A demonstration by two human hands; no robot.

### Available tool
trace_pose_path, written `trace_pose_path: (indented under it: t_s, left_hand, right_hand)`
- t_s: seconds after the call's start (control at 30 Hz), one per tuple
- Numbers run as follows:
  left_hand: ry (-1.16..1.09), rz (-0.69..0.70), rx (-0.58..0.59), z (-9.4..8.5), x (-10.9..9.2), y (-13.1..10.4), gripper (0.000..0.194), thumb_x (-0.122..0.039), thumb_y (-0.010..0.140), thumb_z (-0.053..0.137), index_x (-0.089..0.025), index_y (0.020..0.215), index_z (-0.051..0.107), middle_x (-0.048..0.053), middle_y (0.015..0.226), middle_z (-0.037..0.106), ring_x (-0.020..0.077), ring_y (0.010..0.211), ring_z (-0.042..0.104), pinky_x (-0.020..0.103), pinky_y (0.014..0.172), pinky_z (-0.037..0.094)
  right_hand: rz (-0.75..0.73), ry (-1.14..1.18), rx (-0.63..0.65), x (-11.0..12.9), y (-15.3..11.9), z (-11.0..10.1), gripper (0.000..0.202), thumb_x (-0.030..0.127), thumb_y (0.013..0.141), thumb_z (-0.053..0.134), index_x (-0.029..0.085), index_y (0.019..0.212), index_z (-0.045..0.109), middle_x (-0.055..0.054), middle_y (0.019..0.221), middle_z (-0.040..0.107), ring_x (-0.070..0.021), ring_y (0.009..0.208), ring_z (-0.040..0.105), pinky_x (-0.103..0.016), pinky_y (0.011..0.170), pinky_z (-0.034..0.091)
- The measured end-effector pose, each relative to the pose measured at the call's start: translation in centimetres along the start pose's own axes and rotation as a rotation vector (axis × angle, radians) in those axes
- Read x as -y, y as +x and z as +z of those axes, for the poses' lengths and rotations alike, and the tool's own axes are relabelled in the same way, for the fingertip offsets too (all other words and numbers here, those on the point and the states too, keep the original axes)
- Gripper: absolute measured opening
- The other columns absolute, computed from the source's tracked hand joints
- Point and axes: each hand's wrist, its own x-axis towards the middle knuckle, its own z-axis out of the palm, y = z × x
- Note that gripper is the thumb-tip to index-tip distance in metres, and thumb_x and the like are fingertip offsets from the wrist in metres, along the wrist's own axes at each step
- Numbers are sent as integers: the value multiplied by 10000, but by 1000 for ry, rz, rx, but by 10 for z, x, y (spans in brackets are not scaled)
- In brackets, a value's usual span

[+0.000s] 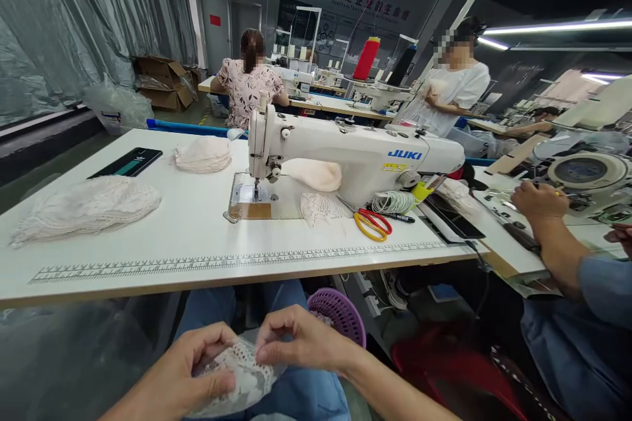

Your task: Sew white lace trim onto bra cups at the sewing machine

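Observation:
Over my lap, below the table edge, a piece of white lace fabric [241, 368] is held between both hands. My left hand [197, 368] grips its left side, with the thumb on top and the fingers curled behind. My right hand [291, 342] pinches the upper right edge between thumb and fingers. Beyond them on the table stands a white sewing machine [355, 151]. A stack of lace pieces [93, 204] lies at the left of the table, and a smaller stack [203, 154] is behind it. Another lace piece [323, 208] lies beside the machine's base.
Scissors [372, 223], a coil of cord [392, 202] and a phone [454, 214] lie right of the machine. A dark phone-like box [127, 162] is at the left. A purple basket [340, 316] stands under the table. A co-worker's hand [540, 200] is at the right.

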Motion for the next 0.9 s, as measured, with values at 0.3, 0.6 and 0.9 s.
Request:
trace_pose_path:
  t_s: [0.3, 0.6, 0.9]
  left_hand:
    - [122, -30, -184, 4, 16, -2, 473, -515, 770, 601, -251, 1128, 442, -12, 749, 583, 184, 692, 524, 269, 640, 400]
    - [279, -98, -196, 2, 11, -5, 285, -453, 759, 615, -224, 925, 578, -26, 708, 570, 163, 669, 493, 239, 628, 373]
    - [291, -77, -216, 2, 20, 2, 136, -323, 747, 600, -215, 783, 527, -49, 679, 475, 146, 663, 458, 218, 617, 362]
  right_hand:
    - [-257, -111, -151, -19, -19, 7, 421, 398, 680, 796, 190, 941, 538, 15, 841, 549, -113, 724, 490, -228, 654, 390]
    - [-137, -108, -216, -40, -6, 21, 430, 544, 656, 760, 180, 831, 614, 36, 724, 529, -114, 668, 467, -222, 618, 365]
    - [-215, -96, -151, -47, 7, 18, 360, 522, 770, 687, 176, 865, 724, -25, 785, 598, -142, 738, 542, -247, 672, 410]
